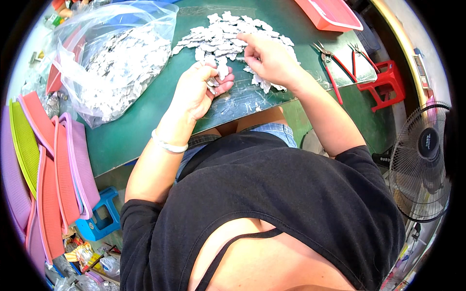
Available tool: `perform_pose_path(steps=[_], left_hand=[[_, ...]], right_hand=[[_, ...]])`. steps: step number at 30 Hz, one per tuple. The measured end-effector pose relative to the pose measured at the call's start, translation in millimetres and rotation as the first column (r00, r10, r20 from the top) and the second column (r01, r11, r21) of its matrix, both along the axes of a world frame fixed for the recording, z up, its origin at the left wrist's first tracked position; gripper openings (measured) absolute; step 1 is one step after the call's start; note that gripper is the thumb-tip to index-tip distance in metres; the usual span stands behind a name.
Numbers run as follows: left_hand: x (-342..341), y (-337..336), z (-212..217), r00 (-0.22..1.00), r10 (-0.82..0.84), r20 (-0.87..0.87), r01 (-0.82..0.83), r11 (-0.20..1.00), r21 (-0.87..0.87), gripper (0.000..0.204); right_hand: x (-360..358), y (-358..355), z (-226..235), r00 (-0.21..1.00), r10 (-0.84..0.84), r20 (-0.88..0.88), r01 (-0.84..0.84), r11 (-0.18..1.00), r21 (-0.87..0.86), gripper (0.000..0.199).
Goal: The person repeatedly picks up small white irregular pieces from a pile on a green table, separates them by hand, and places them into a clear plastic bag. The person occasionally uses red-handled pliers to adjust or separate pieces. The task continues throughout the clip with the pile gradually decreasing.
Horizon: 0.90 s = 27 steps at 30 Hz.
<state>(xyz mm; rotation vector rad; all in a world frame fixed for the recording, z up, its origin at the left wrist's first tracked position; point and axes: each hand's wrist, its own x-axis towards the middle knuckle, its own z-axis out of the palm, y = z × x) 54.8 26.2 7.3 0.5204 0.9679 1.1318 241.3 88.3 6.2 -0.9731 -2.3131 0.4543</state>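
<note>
Left hand (199, 89) — fingers curled in, pinching a small stack of silvery metal pieces (213, 82) between thumb and fingertips, just above the near edge of the green table (141, 121). Right hand (269, 58) — palm down, fingers loosely bent and resting on the loose pile of pieces (218, 36) spread across the table; whether it grips one cannot be told. A clear plastic bag (114, 58) of the same pieces lies to the left. Red-handled pliers (332, 70) lie to the right, apart from both hands. Coloured trays (53, 165) stand stacked at the far left.
</note>
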Motion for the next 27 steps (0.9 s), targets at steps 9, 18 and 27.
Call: perform_pose_path(steps=[9, 18, 27], left_hand=[[10, 4, -1, 0.995, -0.102, 0.013, 0.102, 0.995, 0.009, 0.023], [10, 5, -6, 0.997, -0.051, -0.056, 0.054, 0.997, 0.056, 0.018], [11, 1, -4, 0.989, 0.001, -0.150, 0.025, 0.985, 0.173, 0.020]], right_hand=[[-3, -4, 9, 0.887, -0.064, -0.456, -0.197, 0.842, -0.502, 0.041], [10, -4, 2, 0.987, -0.043, 0.155, 0.023, 0.992, 0.125, 0.042], [4, -10, 11, 0.982, 0.041, -0.185, -0.088, 0.963, -0.255, 0.043]])
